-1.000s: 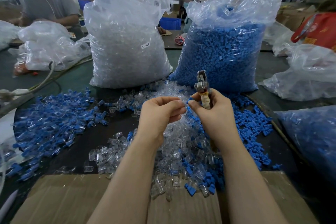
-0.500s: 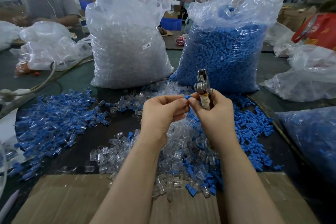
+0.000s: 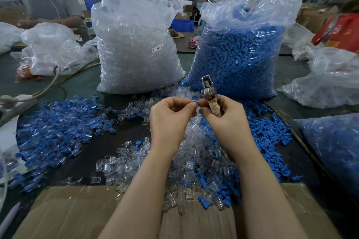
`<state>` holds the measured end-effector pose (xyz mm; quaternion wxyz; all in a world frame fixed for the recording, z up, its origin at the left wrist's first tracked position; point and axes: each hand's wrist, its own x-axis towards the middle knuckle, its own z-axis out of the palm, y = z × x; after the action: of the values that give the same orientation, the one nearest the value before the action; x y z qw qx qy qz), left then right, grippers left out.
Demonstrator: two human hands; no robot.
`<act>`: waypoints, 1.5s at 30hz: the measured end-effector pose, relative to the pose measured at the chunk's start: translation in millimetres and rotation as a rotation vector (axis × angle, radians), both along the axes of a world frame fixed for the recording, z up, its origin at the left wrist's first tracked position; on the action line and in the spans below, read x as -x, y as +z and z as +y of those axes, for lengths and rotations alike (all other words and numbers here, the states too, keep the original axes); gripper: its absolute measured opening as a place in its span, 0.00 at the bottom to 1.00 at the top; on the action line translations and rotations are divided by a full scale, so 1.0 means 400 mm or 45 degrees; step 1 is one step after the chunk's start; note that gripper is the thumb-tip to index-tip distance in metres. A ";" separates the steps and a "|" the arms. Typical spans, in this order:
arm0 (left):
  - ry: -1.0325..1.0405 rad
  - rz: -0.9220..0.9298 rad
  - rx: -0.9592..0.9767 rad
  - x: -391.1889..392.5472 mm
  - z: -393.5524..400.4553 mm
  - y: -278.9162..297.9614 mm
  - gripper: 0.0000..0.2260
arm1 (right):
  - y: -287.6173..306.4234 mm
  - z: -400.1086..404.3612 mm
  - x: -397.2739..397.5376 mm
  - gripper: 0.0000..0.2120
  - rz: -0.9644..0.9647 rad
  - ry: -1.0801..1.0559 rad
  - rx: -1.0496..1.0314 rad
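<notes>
Two bare hands meet at the centre of the view, above a desk [image 3: 83, 85] littered with small plastic parts. The left hand [image 3: 171, 120] has its fingers curled and pinches a small blue plastic piece [image 3: 196, 103] at its fingertips. The right hand [image 3: 227, 120] is clamped round the tape-wrapped handle of metal pliers [image 3: 208, 91], whose head points up towards 12 o'clock; its thumb tip touches the same blue piece. The piece sits between the two hands, just left of the pliers.

Below the hands, towards 6 o'clock, lies a heap of clear plastic caps [image 3: 194, 161], spilling onto a flat sheet of cardboard [image 3: 68, 215]. At 9 o'clock is a spread of loose blue pieces mixed with clear ones [image 3: 54, 132].

At 11 o'clock stands a tall clear bag of clear caps [image 3: 136, 25] with a white label reading "SJ-017" [image 3: 156, 49]. At 1 o'clock, just beside it, stands a bag of blue pieces [image 3: 237, 60]. A seated person in a grey shirt [image 3: 52, 0] is at 10 o'clock.
</notes>
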<state>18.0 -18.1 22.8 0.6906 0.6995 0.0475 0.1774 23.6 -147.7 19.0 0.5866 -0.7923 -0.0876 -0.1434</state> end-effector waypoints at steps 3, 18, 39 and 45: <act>0.004 -0.006 0.031 -0.001 0.007 -0.001 0.05 | -0.005 -0.015 -0.004 0.07 0.114 0.036 0.059; -0.120 -0.128 0.074 0.001 0.026 0.008 0.05 | -0.002 -0.025 0.004 0.03 0.234 0.196 0.336; -0.206 -0.102 0.134 0.006 0.033 0.015 0.02 | -0.017 -0.022 -0.004 0.07 0.152 0.141 0.467; -0.190 0.074 0.266 -0.001 0.045 0.012 0.02 | -0.016 -0.014 -0.008 0.02 0.110 0.095 0.570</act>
<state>18.4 -0.2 27.5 0.7694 0.6301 0.0336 0.0993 26.9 -153.4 12.4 0.4043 -0.9043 -0.1212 -0.0646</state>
